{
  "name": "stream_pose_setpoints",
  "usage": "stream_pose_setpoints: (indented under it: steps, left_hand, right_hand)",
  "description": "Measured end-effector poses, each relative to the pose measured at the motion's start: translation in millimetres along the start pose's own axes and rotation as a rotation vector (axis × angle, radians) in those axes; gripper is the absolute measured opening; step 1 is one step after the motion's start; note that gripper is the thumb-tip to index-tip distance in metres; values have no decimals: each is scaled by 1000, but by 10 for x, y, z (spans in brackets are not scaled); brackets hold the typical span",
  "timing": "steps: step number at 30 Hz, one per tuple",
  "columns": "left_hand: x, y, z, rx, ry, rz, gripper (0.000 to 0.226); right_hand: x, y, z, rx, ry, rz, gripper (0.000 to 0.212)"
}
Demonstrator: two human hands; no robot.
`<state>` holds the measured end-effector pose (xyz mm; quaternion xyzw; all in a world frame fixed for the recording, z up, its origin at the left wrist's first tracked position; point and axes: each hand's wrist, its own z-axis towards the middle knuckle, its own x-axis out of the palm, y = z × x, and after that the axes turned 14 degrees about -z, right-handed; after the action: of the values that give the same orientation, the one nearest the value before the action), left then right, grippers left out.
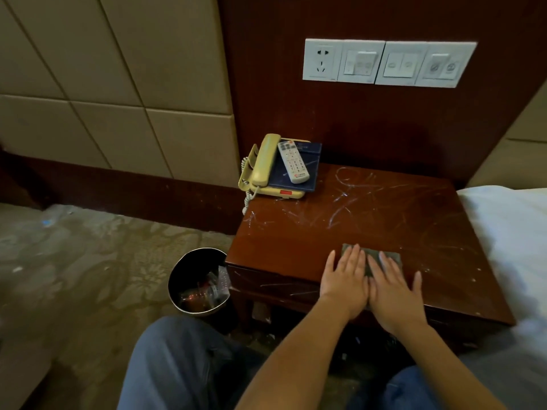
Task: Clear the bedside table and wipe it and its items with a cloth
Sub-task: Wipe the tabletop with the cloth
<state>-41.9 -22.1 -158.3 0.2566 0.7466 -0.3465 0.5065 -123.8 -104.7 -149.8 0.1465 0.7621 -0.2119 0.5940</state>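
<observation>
We are pressing our left hand (344, 279) and right hand (395, 287), fingers straight, side by side on a folded grey cloth (371, 255) lying near the front edge of the reddish-brown wooden bedside table (384, 208). A yellow corded telephone (262, 164), bearing a dark blue booklet (284, 179) and a white remote control (293, 161), is sitting at its back left corner.

Both hands lie flat, side by side, fingers straight, the left hand (344, 279) and right hand (395, 294) pressing a folded grey cloth (391, 257) onto the near edge of the scratched dark red-brown wooden bedside table (370, 217). At its far left corner sits a beige corded telephone (260, 164) bearing a dark blue booklet (281, 178) and a white remote control (293, 162). A round black waste bin (170, 287) stands on the floor just beside the table.
</observation>
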Motion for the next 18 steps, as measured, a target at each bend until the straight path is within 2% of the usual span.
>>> stream_pose_setpoints:
  steps: [6,14,18]
  left_hand:
    - [-163,434,-26,43,-4,-10,55]
    - [-454,1774,-539,-174,-66,-10,54]
    - [-554,2045,-693,-225,-35,43,55]
  right_hand:
    - [-119,420,160,38,-4,-22,55]
    - [-392,1828,483,-241,-65,-50,59]
    - [-412,2114,485,-304,-88,-16,59]
